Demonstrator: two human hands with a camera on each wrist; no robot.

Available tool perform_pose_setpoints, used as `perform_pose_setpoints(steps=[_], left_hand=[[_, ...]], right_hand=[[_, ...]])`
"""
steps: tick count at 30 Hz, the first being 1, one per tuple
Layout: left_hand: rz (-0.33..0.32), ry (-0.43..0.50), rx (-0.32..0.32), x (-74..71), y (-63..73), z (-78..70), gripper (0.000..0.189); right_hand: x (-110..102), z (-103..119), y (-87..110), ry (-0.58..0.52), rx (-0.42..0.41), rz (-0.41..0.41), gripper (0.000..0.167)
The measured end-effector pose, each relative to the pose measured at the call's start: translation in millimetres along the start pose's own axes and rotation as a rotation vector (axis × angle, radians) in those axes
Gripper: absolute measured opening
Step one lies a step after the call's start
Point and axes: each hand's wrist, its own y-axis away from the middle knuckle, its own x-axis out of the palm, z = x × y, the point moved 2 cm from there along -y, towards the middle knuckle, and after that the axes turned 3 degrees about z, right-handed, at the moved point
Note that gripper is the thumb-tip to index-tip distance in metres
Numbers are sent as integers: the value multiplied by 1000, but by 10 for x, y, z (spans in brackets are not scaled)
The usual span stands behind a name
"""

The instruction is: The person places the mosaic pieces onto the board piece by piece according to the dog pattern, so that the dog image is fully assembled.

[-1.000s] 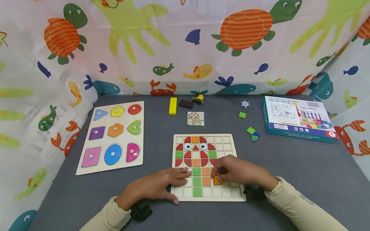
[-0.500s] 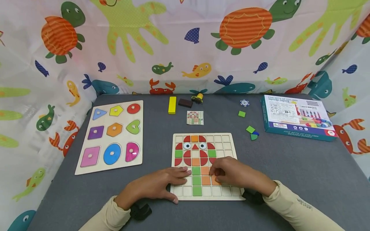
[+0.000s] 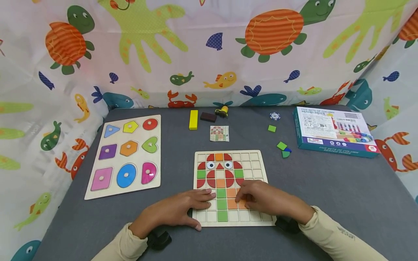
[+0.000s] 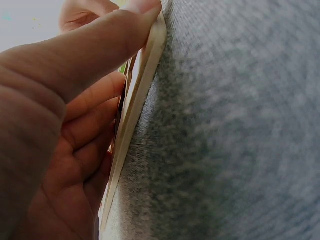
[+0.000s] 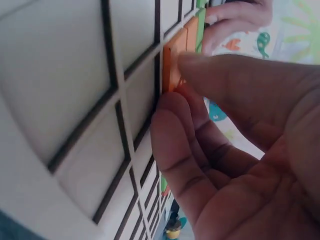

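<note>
A wooden grid board (image 3: 244, 216) lies on the grey table, its cells partly filled with red, green and orange pieces and two eye pieces that form an owl-like picture. Spread fingers of my left hand (image 3: 183, 206) rest on the board's left side, the thumb at its front edge. My right hand (image 3: 269, 198) is over the board's lower right middle. In the right wrist view its thumb and curled fingers are at an orange square tile (image 5: 174, 56), which sits in a cell beside another orange tile with an edge showing above the grid. Fingers partly cover this tile in the head view.
A small picture card (image 3: 219, 133) lies behind the board. Green tiles (image 3: 272, 128) and a poker chip (image 3: 275, 116) are at back right, near a boxed toy set (image 3: 336, 132). A peg puzzle (image 3: 111, 163) lies left; a yellow block (image 3: 193, 120) stands behind.
The orange tile, tilted and held over the board a second ago, now lies in its cell. My right hand has shifted slightly left and down over it. My left hand stays put.
</note>
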Motion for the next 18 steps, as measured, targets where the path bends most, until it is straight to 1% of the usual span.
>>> perform_pose_setpoints(steps=[3,6,11,18], left_hand=[[0,-2,1,0,-2,6,72],[-1,-4,3,3,-3,7,72],[-4,-3,3,1,0,5,74],[-13,-7,9,5,1,2,74]], right_hand=[[-73,-53,34,-41,36,-33,19],[-185,-146,91,-55,90,-93,18],[-391,-398,206,10,194,-219,18],[-673,-750,429,101,342,-411,22]])
